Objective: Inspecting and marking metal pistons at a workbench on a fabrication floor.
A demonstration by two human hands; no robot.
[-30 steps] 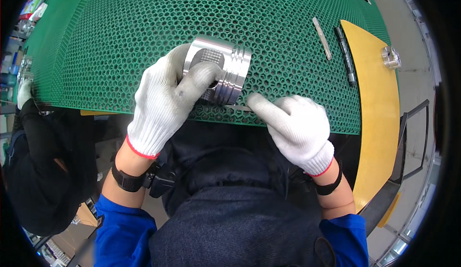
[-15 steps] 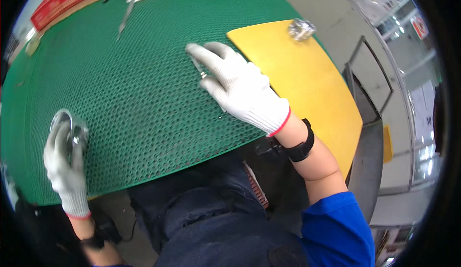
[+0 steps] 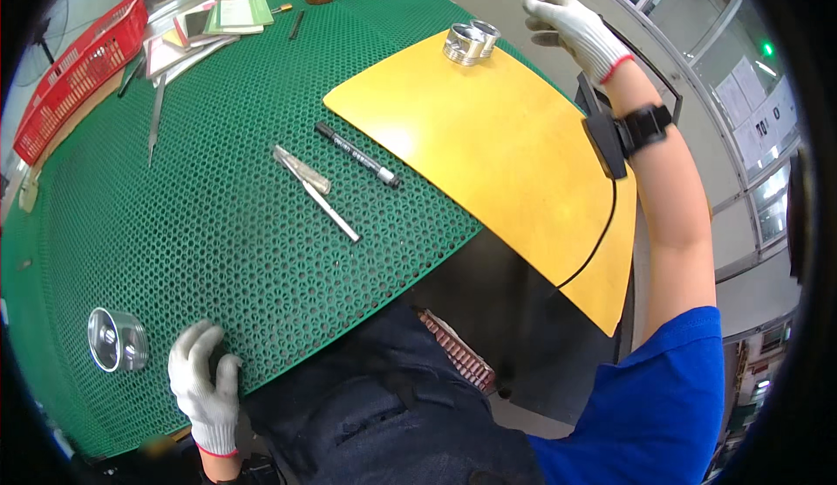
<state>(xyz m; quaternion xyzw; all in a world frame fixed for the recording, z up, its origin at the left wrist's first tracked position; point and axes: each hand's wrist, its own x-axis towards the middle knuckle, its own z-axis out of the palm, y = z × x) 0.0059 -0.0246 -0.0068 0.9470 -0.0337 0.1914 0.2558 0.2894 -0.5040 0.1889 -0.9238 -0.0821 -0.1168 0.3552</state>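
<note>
We are resting left hand [image 3: 204,387] on near edge of green mat [image 3: 218,249], fingers loosely curled, gripping nothing; metal cylinder [image 3: 116,339] is lying just beside it, near mat's near-left corner, apart from glove. We are reaching right hand [image 3: 571,23] out, fingers spread, empty, toward two more metal cylinders [image 3: 469,42] standing at far edge of yellow board [image 3: 506,153]. Judging: one piece set down, next pick not yet made.

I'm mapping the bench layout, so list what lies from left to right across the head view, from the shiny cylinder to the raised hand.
metal cylinder → left hand → metal rod → black marker → metal parts on the yellow board → right hand
</note>
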